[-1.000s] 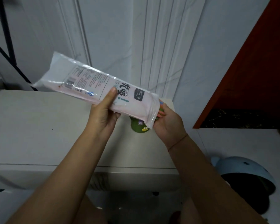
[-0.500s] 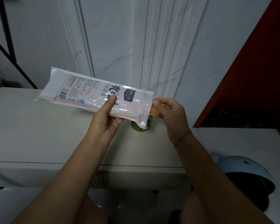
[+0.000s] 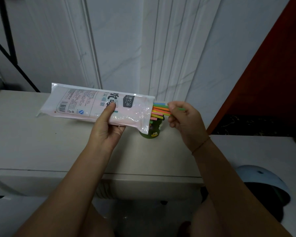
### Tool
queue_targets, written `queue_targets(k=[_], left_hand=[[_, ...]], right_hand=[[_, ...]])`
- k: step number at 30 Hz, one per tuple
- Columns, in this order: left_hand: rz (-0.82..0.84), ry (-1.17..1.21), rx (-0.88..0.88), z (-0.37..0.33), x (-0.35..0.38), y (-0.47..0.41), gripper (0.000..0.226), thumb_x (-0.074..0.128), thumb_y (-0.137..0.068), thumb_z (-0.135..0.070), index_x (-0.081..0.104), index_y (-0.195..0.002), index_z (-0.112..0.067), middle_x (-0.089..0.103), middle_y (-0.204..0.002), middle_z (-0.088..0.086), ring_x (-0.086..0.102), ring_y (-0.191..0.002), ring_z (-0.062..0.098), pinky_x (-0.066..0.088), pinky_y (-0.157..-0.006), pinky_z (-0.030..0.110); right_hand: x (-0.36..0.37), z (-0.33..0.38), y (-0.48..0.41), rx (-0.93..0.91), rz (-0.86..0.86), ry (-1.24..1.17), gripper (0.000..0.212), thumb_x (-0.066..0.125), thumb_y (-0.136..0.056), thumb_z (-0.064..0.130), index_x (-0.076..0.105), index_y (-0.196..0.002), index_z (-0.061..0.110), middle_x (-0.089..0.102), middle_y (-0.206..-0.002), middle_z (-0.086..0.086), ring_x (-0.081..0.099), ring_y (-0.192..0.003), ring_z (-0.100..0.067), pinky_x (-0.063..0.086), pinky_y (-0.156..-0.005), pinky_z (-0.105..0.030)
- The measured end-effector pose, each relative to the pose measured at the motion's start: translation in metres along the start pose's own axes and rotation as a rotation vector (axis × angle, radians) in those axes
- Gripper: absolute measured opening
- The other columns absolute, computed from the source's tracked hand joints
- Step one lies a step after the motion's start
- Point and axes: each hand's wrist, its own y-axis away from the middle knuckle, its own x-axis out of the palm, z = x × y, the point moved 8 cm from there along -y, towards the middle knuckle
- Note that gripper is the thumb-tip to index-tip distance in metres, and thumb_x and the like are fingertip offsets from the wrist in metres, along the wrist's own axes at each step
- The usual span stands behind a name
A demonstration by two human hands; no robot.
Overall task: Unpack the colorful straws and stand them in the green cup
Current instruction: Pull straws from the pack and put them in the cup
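My left hand (image 3: 108, 125) grips the pink and clear straw packet (image 3: 92, 106) around its middle, holding it nearly level above the counter with its open end to the right. Colorful straws (image 3: 160, 109) in green, orange, yellow and pink stick out of that open end. My right hand (image 3: 183, 118) pinches the ends of these straws. The green cup (image 3: 152, 130) stands on the counter just below the packet's mouth, partly hidden by the packet.
The beige counter (image 3: 41, 142) runs along a white panelled wall. A light blue bin (image 3: 270, 190) with a dark opening sits at the lower right. A dark red panel (image 3: 272, 74) rises on the right.
The packet has tilted to nearly level and shifted left. My right hand has drawn the straws partway out of its open end, so their colored ends now show.
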Motion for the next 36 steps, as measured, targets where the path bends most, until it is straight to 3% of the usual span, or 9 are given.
queue_targets(k=[7,12,14,17,22,26,31,36], left_hand=[[-0.04,0.071,0.051,-0.024,-0.015,-0.005,0.04,0.063,-0.085,-0.002,0.054,-0.12,-0.017,0.073,-0.109,0.011,0.07,-0.1,0.028,0.056,-0.081,0.051],[-0.034,0.075,0.037,-0.021,-0.014,-0.005,0.04,0.063,-0.085,-0.002,0.054,-0.121,-0.017,0.073,-0.109,0.011,0.07,-0.101,0.028,0.056,-0.08,0.051],[-0.02,0.062,0.013,-0.01,-0.011,-0.003,0.041,0.063,-0.085,-0.001,0.054,-0.122,-0.017,0.072,-0.111,0.011,0.069,-0.102,0.028,0.056,-0.081,0.051],[-0.009,0.047,-0.006,-0.001,-0.006,-0.001,0.047,0.063,-0.085,-0.001,0.053,-0.127,-0.016,0.071,-0.114,0.011,0.068,-0.105,0.028,0.056,-0.08,0.05],[-0.04,0.062,0.035,-0.018,-0.013,-0.005,0.033,0.063,-0.085,-0.002,0.057,-0.114,-0.016,0.072,-0.112,0.011,0.068,-0.104,0.028,0.052,-0.088,0.053],[-0.06,0.091,0.071,-0.036,-0.021,-0.012,0.05,0.065,-0.083,-0.004,0.054,-0.13,-0.016,0.07,-0.117,0.008,0.068,-0.106,0.025,0.053,-0.089,0.051],[-0.103,0.094,0.102,-0.052,-0.032,-0.016,0.051,0.066,-0.083,-0.004,0.053,-0.13,-0.017,0.07,-0.116,0.008,0.069,-0.102,0.026,0.058,-0.072,0.049],[-0.152,0.086,0.123,-0.058,-0.042,-0.015,0.047,0.066,-0.083,-0.004,0.054,-0.126,-0.017,0.072,-0.113,0.007,0.07,-0.099,0.024,0.058,-0.074,0.048]], right_hand=[[-0.027,0.004,-0.011,-0.002,-0.08,-0.117,0.012,0.056,-0.09,0.006,0.062,-0.079,0.006,0.052,-0.049,0.001,0.046,-0.045,-0.007,0.039,-0.044,-0.016],[-0.015,0.0,-0.014,0.087,-0.002,-0.549,0.017,0.048,-0.094,0.011,0.058,-0.08,0.007,0.048,-0.063,0.001,0.049,-0.05,-0.003,0.038,-0.045,-0.013],[0.002,-0.005,-0.012,0.119,0.049,-0.608,0.016,0.046,-0.095,0.012,0.058,-0.085,0.006,0.045,-0.069,-0.001,0.047,-0.053,-0.003,0.037,-0.047,-0.012],[0.017,-0.013,-0.008,0.137,0.056,-0.599,0.013,0.049,-0.093,0.006,0.059,-0.085,0.003,0.045,-0.072,-0.003,0.044,-0.058,-0.004,0.038,-0.048,-0.011],[-0.01,-0.011,-0.017,0.113,-0.061,-0.624,0.015,0.051,-0.092,0.004,0.058,-0.078,0.003,0.049,-0.063,-0.001,0.046,-0.05,-0.004,0.036,-0.044,-0.012],[-0.034,-0.006,-0.023,0.081,-0.115,-0.626,0.015,0.051,-0.092,0.004,0.056,-0.078,0.006,0.051,-0.068,-0.002,0.048,-0.048,-0.003,0.037,-0.043,-0.012],[-0.061,0.004,-0.026,0.01,-0.225,-0.555,0.017,0.054,-0.091,0.003,0.059,-0.075,0.005,0.054,-0.063,-0.002,0.051,-0.045,-0.004,0.04,-0.045,-0.011],[-0.089,0.008,-0.028,-0.026,-0.324,-0.378,0.013,0.059,-0.088,0.005,0.06,-0.075,0.004,0.059,-0.048,0.005,0.052,-0.043,-0.003,0.043,-0.045,-0.013]])
